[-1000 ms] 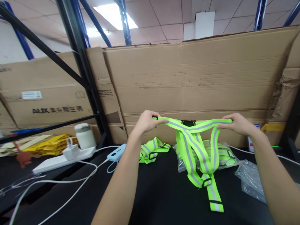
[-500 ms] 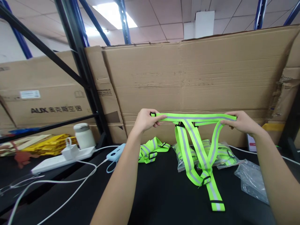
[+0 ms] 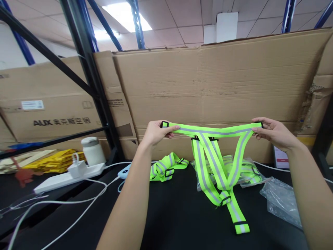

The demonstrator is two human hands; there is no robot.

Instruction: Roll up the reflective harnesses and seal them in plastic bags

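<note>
Between my hands stretches the waist strap of a neon-green reflective vest (image 3: 215, 161), a harness of elastic straps with grey stripes and black buckles. My left hand (image 3: 159, 132) pinches the strap's left end beside a black buckle. At the right end, my right hand (image 3: 272, 133) grips it between thumb and fingers. The shoulder straps hang down in loops, and a tail end reaches to the black table (image 3: 177, 215). A second green reflective strap bundle (image 3: 168, 167) lies loosely folded behind, right of my left forearm. Bagged reflective vests (image 3: 248, 171) sit behind the hanging straps, partly hidden.
An empty clear plastic bag (image 3: 281, 199) lies at right, near a phone (image 3: 281, 158) propped up. A power strip (image 3: 70, 177) with white cables, a white jar (image 3: 93, 151) and yellow packets (image 3: 57, 159) are at left. Cardboard (image 3: 208, 86) walls the back.
My left hand has moved slightly left, and my right hand has shifted right to the strap's end, where a black buckle now shows. The hanging straps have swung slightly left.
</note>
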